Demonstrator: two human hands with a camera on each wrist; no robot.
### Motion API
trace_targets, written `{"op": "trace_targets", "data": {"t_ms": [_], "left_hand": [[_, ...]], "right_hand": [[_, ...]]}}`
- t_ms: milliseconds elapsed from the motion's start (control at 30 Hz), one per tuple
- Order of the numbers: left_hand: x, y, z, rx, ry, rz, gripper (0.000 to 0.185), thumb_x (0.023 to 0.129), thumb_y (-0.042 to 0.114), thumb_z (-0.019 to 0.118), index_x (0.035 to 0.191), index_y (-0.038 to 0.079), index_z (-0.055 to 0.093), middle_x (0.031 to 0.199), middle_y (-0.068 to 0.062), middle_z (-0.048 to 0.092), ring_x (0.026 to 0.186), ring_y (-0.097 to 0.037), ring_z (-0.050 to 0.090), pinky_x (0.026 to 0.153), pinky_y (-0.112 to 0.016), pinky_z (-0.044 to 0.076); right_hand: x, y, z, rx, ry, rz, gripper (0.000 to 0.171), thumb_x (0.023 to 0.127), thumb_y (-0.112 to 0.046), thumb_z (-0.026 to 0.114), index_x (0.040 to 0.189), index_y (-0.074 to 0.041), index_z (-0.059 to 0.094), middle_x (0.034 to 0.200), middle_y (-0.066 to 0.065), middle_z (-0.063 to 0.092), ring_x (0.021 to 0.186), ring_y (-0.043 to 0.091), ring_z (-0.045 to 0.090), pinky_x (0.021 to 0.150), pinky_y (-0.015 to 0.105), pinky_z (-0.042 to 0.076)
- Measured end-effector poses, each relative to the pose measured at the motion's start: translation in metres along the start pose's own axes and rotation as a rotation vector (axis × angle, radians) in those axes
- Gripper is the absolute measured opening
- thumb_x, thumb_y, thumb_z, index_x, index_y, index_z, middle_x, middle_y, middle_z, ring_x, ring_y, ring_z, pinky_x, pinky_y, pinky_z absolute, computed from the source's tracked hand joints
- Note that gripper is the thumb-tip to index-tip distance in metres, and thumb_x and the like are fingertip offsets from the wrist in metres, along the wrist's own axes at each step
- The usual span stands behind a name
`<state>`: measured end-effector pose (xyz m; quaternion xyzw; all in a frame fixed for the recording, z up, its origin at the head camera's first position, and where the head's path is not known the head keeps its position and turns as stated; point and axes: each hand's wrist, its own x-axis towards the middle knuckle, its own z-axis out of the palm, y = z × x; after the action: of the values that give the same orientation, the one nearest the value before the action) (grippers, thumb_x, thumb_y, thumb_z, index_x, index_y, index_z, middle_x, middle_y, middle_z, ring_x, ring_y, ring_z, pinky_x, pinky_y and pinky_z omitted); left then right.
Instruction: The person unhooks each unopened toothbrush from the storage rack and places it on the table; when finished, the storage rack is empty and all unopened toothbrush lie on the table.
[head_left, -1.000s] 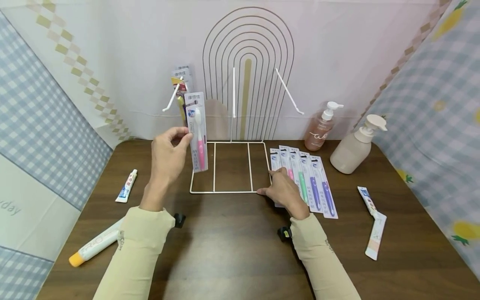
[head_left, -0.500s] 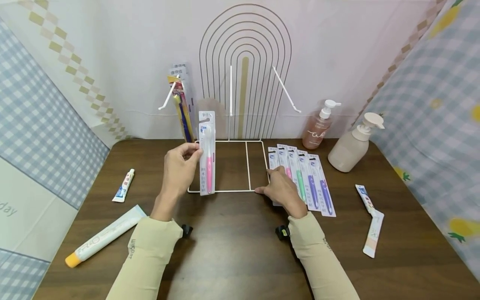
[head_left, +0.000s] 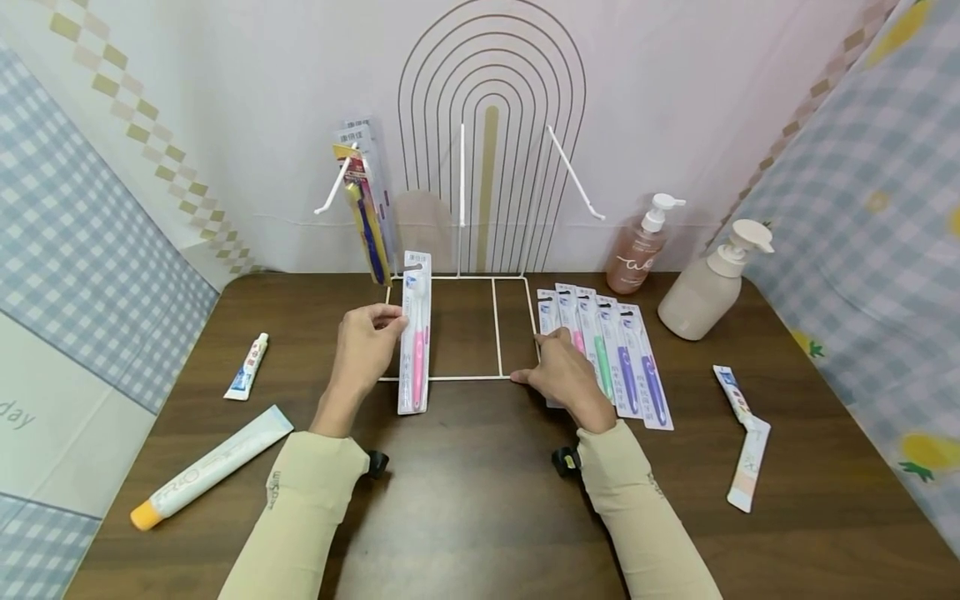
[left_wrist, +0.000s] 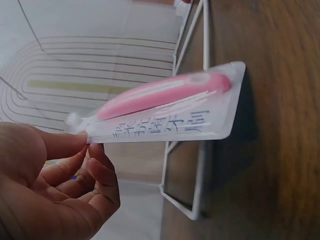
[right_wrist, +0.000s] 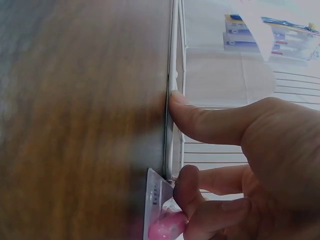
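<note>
My left hand [head_left: 366, 346] pinches the left edge of a packaged toothbrush [head_left: 417, 342] with a pink handle, between thumb and fingertips. In the left wrist view this toothbrush [left_wrist: 165, 97] is tilted, its lower end over the front of the white wire rack's base. At the right front corner of the wire rack [head_left: 457, 378], my right hand [head_left: 562, 371] holds the base, thumb on the front wire and fingers curled at the side wire. Toothbrush packs, the front one [head_left: 365, 221] yellow and blue, hang on the rack's left hook [head_left: 332, 187].
Several packaged toothbrushes [head_left: 630, 367] lie fanned out right of the rack, partly under my right hand. Pink [head_left: 636, 258] and beige [head_left: 701, 296] pump bottles stand behind. Toothpaste tubes lie at left [head_left: 213, 467] and a bent tube [head_left: 742, 437] at right. Two other hooks [head_left: 576, 173] hold nothing.
My left hand has brought the pink toothbrush down and to the right, away from the left hook and toward the rack's front edge. My right hand stays at the rack's corner.
</note>
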<state>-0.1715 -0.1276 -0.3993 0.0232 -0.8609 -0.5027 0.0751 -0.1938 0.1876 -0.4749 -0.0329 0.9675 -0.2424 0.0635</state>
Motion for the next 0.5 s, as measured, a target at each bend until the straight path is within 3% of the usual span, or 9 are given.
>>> {"op": "trace_targets", "data": {"t_ms": [233,500], "left_hand": [[0.005,-0.014,0.003,0.005,-0.043,-0.052,0.027,0.111,0.009,0.07,0.127,-0.009,0.081,0.119,-0.029,0.084,0.099,-0.026,0.079,0.078,-0.015,0.051],[0.012,-0.03,-0.002,0.007,-0.101,-0.125,0.031,0.112,0.01,0.068,0.132,-0.012,0.078,0.126,-0.032,0.083,0.107,-0.036,0.082,0.075,-0.015,0.052]], "right_hand": [[0.0,0.001,0.0,0.002,-0.005,-0.005,0.1,0.091,-0.047,0.098,0.167,0.001,0.055,0.153,0.031,0.055,0.09,0.029,0.065,0.068,0.038,0.052],[-0.003,-0.004,-0.001,-0.017,0.003,-0.006,0.099,0.091,-0.046,0.097,0.166,0.003,0.056,0.154,0.032,0.055,0.101,0.033,0.068,0.082,0.054,0.062]]}}
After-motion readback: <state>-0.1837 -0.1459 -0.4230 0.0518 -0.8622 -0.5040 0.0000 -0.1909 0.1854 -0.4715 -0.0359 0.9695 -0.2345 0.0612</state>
